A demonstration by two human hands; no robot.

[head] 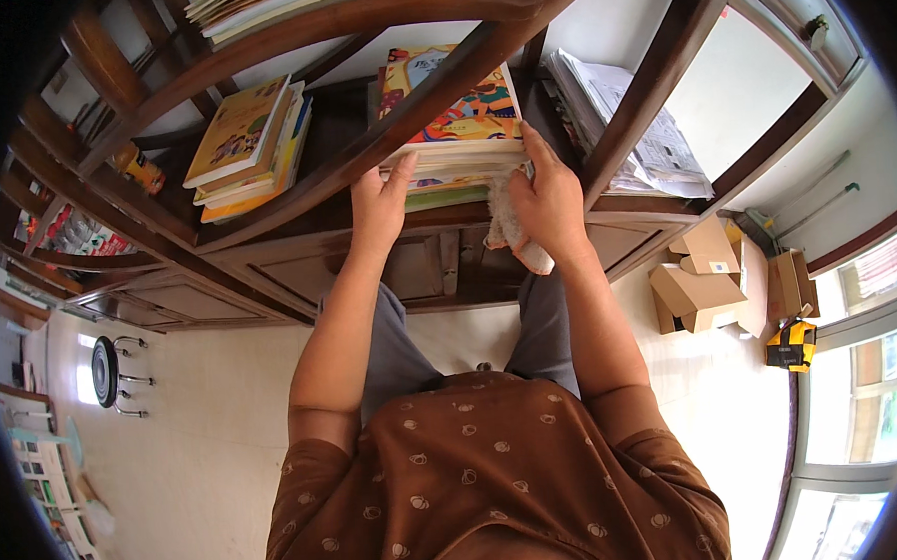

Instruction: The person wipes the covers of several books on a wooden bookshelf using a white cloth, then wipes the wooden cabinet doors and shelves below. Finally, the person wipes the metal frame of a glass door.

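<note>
A stack of books point(464, 158) with a colourful illustrated cover on top sits on a dark wooden shelf, partly behind a curved wooden bar point(440, 93). My left hand point(379, 208) grips the stack's front left corner, thumb along the front edges and the other fingers hidden at the side. At the front right corner is my right hand point(552, 200), its index finger against the side of the top book. A greyish, fluffy cloth point(502, 210) hangs from this hand, held under the palm and thumb.
Another book stack point(251, 150) stands to the left, and a pile of papers point(637, 129) lies to the right. Below are wooden cabinet doors point(418, 266). Cardboard boxes point(697, 292) and a black-and-yellow bag point(791, 345) are on the right; a round stool point(106, 372) stands left.
</note>
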